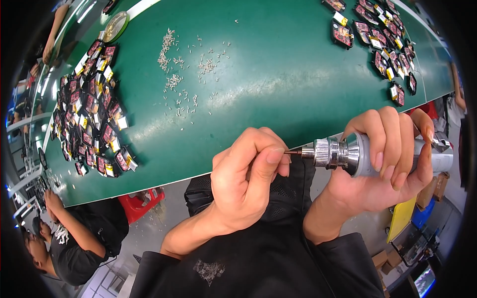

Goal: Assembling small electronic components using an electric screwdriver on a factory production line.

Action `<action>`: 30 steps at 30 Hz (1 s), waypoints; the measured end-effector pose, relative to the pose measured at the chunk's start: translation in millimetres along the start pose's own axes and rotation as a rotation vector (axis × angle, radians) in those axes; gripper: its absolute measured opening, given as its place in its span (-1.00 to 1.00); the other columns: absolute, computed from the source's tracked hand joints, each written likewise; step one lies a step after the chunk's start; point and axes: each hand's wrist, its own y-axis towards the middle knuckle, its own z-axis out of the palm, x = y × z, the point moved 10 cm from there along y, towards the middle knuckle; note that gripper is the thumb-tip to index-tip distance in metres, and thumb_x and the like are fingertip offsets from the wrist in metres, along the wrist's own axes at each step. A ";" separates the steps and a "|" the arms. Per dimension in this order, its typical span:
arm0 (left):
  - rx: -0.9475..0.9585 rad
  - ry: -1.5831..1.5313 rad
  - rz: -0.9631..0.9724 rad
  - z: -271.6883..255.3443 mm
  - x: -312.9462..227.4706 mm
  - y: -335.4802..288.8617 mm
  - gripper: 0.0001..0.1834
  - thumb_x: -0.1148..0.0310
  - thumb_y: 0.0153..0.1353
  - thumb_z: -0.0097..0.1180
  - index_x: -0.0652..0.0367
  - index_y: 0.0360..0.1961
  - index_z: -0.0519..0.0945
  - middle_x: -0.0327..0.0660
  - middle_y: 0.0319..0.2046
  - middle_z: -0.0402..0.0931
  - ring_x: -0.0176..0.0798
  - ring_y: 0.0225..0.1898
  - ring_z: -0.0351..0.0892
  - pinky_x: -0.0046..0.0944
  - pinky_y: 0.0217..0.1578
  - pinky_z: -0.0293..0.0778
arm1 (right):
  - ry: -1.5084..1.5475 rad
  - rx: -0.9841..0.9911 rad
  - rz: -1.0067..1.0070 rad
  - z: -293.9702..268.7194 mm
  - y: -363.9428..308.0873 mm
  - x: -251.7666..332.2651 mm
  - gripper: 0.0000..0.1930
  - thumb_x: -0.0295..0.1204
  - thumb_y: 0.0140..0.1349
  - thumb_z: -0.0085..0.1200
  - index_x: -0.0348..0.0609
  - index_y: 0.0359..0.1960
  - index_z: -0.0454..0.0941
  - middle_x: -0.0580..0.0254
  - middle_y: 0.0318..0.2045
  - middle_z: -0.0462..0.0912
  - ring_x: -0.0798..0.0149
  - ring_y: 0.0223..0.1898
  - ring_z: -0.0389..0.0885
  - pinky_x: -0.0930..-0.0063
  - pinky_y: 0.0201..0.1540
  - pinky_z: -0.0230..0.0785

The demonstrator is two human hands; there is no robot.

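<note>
My right hand (392, 141) is wrapped round a silver-grey electric screwdriver (329, 153), held level above the table's near edge. Its thin bit (294, 152) points left and reaches my left fingertips. My left hand (243, 174) is closed in a pinch at the bit's tip, with the other fingers curled in. Whatever sits between thumb and forefinger is hidden. Beyond my hands, small silver screws (207, 65) lie scattered in loose clusters on the green table (278, 74).
Many small black-cased electronic units (89, 104) with yellow-and-white tabs crowd the table's left side. A similar group (380, 62) lies at far right. A round clear dish (116, 27) stands at far left. One person (74, 243) works at lower left beside a red stool (141, 203).
</note>
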 end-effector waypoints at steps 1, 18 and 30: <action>-0.003 -0.004 -0.003 -0.6 1.3 0.3 -0.82 0.50 0.38 -0.05 0.33 -0.40 0.43 -0.20 -0.53 0.48 -0.46 -0.57 0.37 -0.46 -0.57 0.28 | 0.003 0.000 0.001 -1.8 0.5 -1.5 -0.89 -0.46 0.16 0.01 -0.17 -0.30 0.40 0.54 -0.81 0.29 0.53 -0.68 0.26 0.62 -0.51 0.19; -0.020 0.957 0.171 -78.0 -86.6 93.1 -0.90 0.54 0.29 0.01 0.35 -0.33 0.55 -0.23 -0.51 0.55 -0.44 -0.48 0.55 -0.47 -0.46 0.40 | 0.068 -0.055 -0.002 -42.0 15.3 -5.1 -0.88 -0.36 0.29 -0.16 -0.11 -0.26 0.32 0.46 -0.79 0.25 0.47 -0.66 0.21 0.53 -0.50 0.16; -0.551 1.934 -0.084 -281.0 -91.7 275.4 -0.49 0.05 0.14 0.20 0.30 -0.14 0.44 0.21 -0.21 0.57 0.20 -0.19 0.61 0.07 -0.13 0.54 | 0.134 -0.118 0.059 -57.3 25.9 -24.2 -0.92 -0.43 0.30 -0.11 -0.15 -0.29 0.31 0.47 -0.78 0.16 0.52 -0.68 0.13 0.59 -0.55 0.12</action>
